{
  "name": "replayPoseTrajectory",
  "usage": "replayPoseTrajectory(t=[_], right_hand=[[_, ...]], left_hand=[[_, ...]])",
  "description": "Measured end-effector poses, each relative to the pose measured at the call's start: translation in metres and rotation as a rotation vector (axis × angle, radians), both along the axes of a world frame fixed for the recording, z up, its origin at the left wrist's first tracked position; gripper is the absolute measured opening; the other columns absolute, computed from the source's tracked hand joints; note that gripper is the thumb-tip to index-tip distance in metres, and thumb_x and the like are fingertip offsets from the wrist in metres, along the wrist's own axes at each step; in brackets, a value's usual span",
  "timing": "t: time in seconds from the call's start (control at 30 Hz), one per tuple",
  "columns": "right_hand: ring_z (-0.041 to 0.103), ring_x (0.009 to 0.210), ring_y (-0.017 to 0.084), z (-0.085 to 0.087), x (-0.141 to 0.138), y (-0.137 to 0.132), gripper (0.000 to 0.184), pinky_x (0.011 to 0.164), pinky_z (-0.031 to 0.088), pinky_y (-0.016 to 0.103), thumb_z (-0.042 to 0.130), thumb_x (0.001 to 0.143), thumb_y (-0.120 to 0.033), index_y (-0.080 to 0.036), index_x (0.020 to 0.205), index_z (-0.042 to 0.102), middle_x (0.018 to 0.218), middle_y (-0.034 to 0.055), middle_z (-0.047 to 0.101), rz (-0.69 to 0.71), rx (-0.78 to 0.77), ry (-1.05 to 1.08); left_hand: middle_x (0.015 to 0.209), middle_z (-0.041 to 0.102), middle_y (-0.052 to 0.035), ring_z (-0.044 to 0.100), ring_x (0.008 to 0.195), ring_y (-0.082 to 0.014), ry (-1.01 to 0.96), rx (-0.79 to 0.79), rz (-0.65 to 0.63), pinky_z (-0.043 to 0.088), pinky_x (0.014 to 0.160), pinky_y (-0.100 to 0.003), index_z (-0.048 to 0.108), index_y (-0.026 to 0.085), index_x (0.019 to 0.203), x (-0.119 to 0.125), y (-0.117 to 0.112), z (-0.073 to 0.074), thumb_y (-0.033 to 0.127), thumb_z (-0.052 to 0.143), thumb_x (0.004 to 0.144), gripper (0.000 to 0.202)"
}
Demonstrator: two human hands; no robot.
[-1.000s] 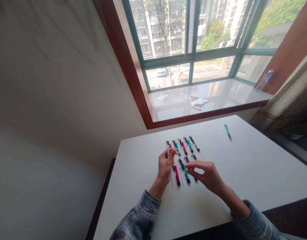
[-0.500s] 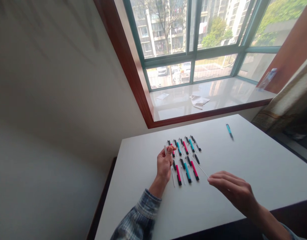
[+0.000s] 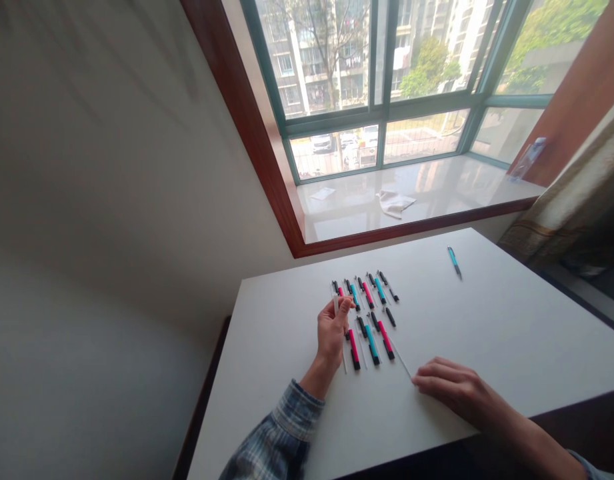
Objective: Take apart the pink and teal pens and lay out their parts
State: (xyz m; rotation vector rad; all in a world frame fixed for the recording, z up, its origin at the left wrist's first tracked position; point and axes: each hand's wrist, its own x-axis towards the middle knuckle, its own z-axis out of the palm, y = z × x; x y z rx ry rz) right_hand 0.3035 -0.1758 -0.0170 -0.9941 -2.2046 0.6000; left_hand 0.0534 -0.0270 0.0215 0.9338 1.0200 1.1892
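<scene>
Right hand (image 3: 449,387), fingers pinching a white rod (image 3: 401,359) pointing to eleven o'clock, left hand (image 3: 331,335) at its ten o'clock, fingers grasping a pale strip (image 3: 336,305), blue barrel (image 3: 372,345) between them on the desk (image 3: 281,317)

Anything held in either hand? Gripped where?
Right hand: a thin white pen refill, by its near end. Left hand: a whitish tube, upper end protruding; exact grip point hidden.

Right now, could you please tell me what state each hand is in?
Left hand: closed, holding a pale narrow piece.
Right hand: pinched shut, holding one end of a thin white rod.
</scene>
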Motion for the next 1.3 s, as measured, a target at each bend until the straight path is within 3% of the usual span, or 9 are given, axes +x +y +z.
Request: replayPoseTrajectory(t=[0.2,0.4,0.97,1.3], right_hand=[[0.069,0.093,0.02,-0.002,0.008,0.007,0.021,0.081,0.055,0.029,0.052,0.105,-0.018,-0.024,0.115,0.07,0.106,0.0092,0.071,-0.071,-0.079,0.001],[0.068,0.088,0.019,0.001,-0.006,0.01,0.02,0.077,0.054,0.028,0.053,0.106,-0.022,-0.025,0.109,0.073,0.101,0.0076,0.071,-0.051,-0.111,-0.042],[0.067,0.086,0.019,0.017,-0.014,0.02,0.028,0.075,0.056,0.03,0.048,0.108,-0.03,-0.022,0.107,0.075,0.098,0.0083,0.069,-0.077,-0.101,-0.103],[0.067,0.087,0.019,0.014,-0.011,0.034,0.025,0.075,0.057,0.03,0.051,0.107,-0.029,-0.022,0.107,0.075,0.098,0.0087,0.07,-0.067,-0.058,-0.084]], left_hand=[[0.061,0.047,0.0056,0.022,0.047,-0.0031,0.036,0.035,0.02,0.019,0.043,-0.02,0.073,0.013,0.086,0.0,-0.001,0.004,0.057,0.082,0.077,0.046],[0.057,0.038,0.0077,0.02,0.049,-0.0046,0.05,0.087,0.034,0.017,0.044,-0.02,0.071,0.014,0.081,-0.002,0.002,0.008,0.055,0.082,0.079,0.042],[0.055,0.038,0.0083,0.021,0.047,-0.0051,0.058,0.076,0.06,0.018,0.042,-0.02,0.072,0.015,0.082,-0.003,0.002,0.007,0.055,0.083,0.077,0.041],[0.056,0.039,0.008,0.021,0.048,-0.0051,0.062,0.081,0.065,0.019,0.044,-0.02,0.071,0.015,0.083,-0.003,0.0,0.005,0.056,0.082,0.076,0.044]])
